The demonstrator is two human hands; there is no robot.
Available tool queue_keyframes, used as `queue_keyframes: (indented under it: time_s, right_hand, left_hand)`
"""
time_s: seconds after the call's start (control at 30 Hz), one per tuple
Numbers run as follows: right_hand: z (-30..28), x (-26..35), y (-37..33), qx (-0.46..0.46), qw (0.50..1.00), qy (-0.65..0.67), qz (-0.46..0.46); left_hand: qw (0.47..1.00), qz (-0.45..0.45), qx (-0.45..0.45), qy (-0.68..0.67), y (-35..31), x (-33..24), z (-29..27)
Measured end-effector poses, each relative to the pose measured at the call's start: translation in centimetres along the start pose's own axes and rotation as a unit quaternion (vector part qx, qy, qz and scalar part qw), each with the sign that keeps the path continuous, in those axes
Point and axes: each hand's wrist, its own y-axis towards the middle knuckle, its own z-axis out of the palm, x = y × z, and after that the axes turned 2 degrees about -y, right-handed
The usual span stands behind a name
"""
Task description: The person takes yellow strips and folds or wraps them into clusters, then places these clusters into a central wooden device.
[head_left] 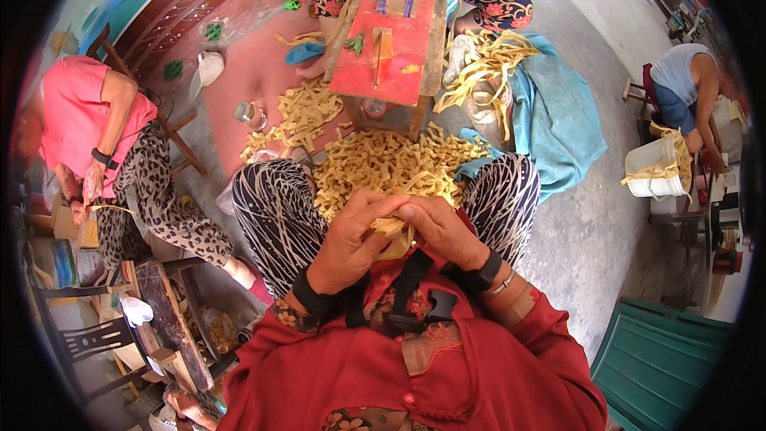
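In front of my body, both hands are close together with their fingers bent inward. My left hand and my right hand pinch a short yellow strip between them, and part of it is hidden by the fingers. Just beyond them, between my knees, lies a big heap of small folded or knotted yellow pieces. More yellow pieces are spread on the floor to the left of the heap. Long yellow strips hang loose over a blue cloth at the right.
A low red-topped bench stands beyond the heap, with a person seated behind it. Another person sits at left holding a strip. At right a person bends near a white bucket. A glass jar and a green panel are nearby.
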Motion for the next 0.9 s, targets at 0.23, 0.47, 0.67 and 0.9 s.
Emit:
queue_keyframes:
  time_s: [0.23, 0.47, 0.67, 0.9]
  right_hand:
    - [0.7, -1.2, 0.4, -0.098, 0.991, -0.069, -0.065]
    - [0.1, -0.2, -0.1, -0.126, 0.992, -0.023, -0.004]
    - [-2.6, -1.6, -1.9, -0.146, 0.989, -0.027, 0.018]
    - [-4.1, -0.9, -3.1, -0.139, 0.987, -0.054, 0.066]
  left_hand:
    - [0.997, 0.006, -0.046, -0.060, 0.8, 1.1, 1.4]
    - [0.898, -0.198, 0.046, -0.390, 0.4, 2.4, 1.0]
    - [0.819, -0.198, 0.094, -0.531, 2.2, 1.9, 0.8]
    - [0.785, -0.201, 0.037, -0.585, 1.8, 2.5, -0.3]
